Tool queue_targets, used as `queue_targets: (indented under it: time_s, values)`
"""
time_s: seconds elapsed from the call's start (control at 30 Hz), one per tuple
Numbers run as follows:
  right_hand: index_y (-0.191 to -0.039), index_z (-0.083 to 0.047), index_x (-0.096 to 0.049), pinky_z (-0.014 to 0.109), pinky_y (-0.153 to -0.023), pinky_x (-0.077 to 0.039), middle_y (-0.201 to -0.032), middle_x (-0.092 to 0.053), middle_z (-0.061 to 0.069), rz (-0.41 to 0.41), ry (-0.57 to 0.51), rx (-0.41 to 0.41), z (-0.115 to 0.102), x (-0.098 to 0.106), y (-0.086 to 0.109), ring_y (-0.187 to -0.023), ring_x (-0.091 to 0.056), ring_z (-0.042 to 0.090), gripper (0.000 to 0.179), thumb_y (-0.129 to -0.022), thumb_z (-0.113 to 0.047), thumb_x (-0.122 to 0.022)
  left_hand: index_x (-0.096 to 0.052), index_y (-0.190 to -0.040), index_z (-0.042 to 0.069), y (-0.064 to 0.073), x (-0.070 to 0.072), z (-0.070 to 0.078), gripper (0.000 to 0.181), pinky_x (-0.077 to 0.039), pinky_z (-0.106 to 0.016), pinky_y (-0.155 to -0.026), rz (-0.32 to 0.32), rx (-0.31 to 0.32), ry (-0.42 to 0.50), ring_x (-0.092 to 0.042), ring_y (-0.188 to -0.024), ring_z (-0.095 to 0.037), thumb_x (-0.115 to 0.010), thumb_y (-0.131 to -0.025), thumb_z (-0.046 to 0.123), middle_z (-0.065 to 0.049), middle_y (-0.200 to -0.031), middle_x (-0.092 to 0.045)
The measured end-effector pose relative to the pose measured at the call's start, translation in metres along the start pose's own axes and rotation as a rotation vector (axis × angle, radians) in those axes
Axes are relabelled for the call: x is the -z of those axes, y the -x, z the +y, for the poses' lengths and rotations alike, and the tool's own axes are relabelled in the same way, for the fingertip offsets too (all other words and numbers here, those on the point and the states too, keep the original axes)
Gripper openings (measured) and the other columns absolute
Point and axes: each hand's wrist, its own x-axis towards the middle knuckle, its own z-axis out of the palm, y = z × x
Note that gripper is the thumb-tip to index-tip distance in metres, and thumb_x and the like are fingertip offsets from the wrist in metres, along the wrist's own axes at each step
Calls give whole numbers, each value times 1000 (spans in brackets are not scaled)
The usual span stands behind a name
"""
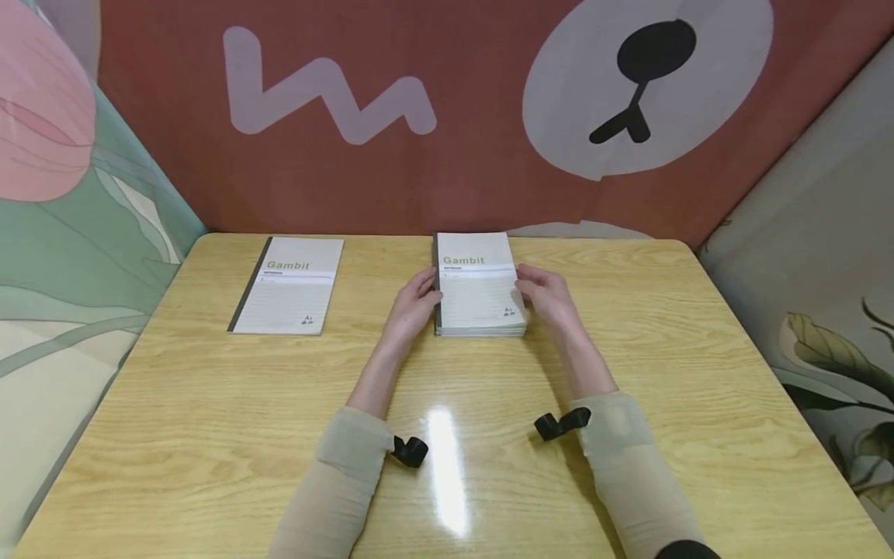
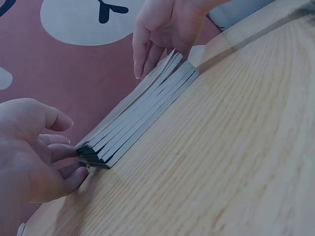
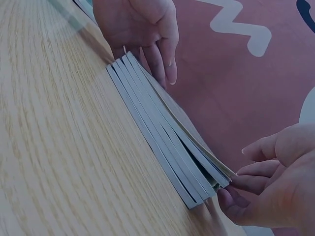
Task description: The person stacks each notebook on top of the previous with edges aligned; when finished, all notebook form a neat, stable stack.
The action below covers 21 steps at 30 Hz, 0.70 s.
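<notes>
A stack of several white notebooks point(image 1: 480, 304) with dark spines, the top one printed "Gambit", lies at the far middle of the table. Along its spine side, my left hand point(image 1: 412, 304) touches the edge with relaxed fingers. From the opposite side my right hand point(image 1: 550, 298) touches the open page edges. In the left wrist view, the left fingertips point(image 2: 74, 169) are right at the spines. Seen from the right wrist, the notebooks point(image 3: 147, 123) fan slightly apart near the right hand point(image 3: 280, 179), whose thumb and fingers meet the corner.
A single matching notebook point(image 1: 289, 299) lies flat on the wooden table point(image 1: 174, 435), left of the stack. A red-brown wall point(image 1: 482, 178) with a printed design rises right behind the table's far edge. Both sleeves carry small black wrist cameras point(image 1: 410, 452).
</notes>
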Motion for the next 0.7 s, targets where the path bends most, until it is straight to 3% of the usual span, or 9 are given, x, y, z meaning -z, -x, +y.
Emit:
queue_targets:
  time_s: [0.7]
  values:
    - [-154,4,-41,39,-123,-39,-161,-44,17,51,-33,-44,-2,1,1,-147,-45,26,49,-107,-9,-47,-34,-161,10,1,0,2,58,-24,-37,-131,-15,-14,-44,-30,-158,-20,-49,-105,18,-9,-167,-38]
